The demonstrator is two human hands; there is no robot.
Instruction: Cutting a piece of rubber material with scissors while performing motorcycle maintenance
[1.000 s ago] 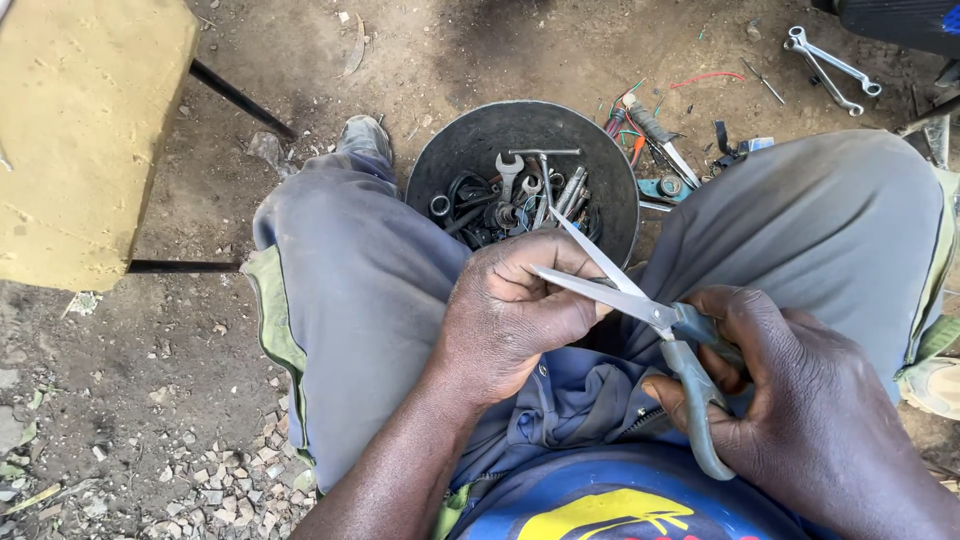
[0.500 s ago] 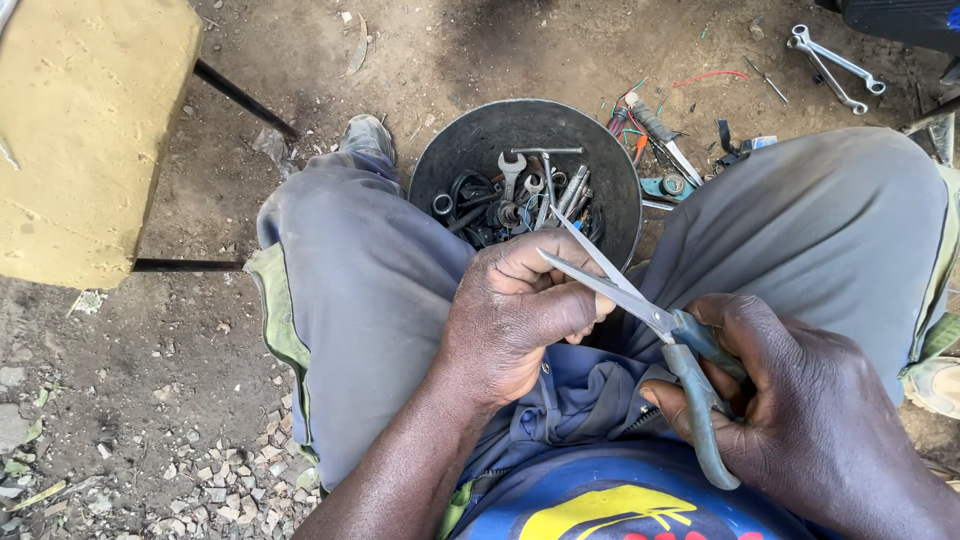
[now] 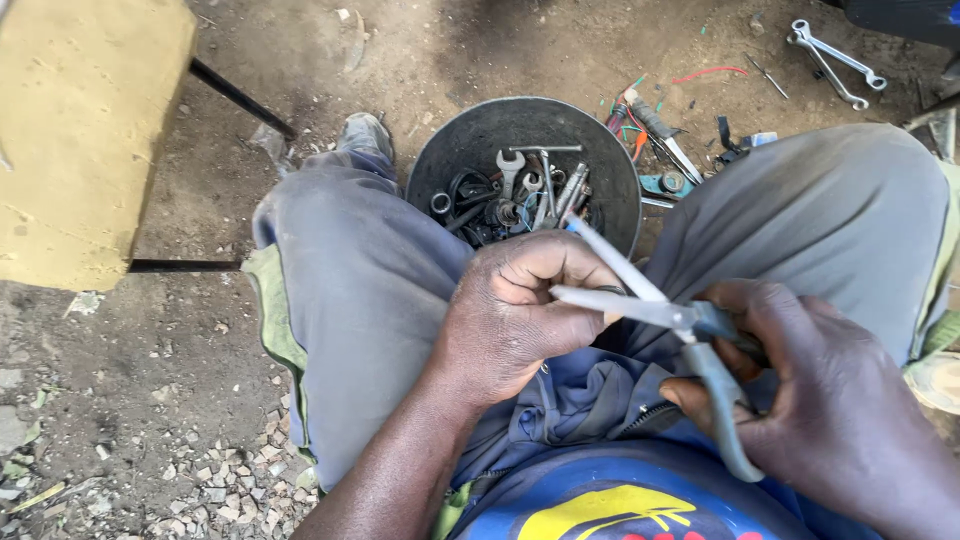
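Note:
I sit with grey trousers over dirt ground. My right hand (image 3: 835,410) grips the grey handles of a pair of scissors (image 3: 660,320), whose two blades are spread apart and point up-left. My left hand (image 3: 520,310) is curled into a loose fist right at the blades, its fingertips between them; whatever small thing it pinches is hidden by the fingers. Both hands hover over my lap, above a bunched blue cloth (image 3: 590,400).
A round black pan (image 3: 470,140) holding several spanners and metal parts sits on the ground between my knees. Loose tools and wires (image 3: 660,130) lie to its right, two spanners (image 3: 835,60) farther back right. A yellow stool (image 3: 80,140) stands at the left.
The scissor blades have tilted lower and spread wider around my left fingertips. Both hands stay in about the same place over my lap.

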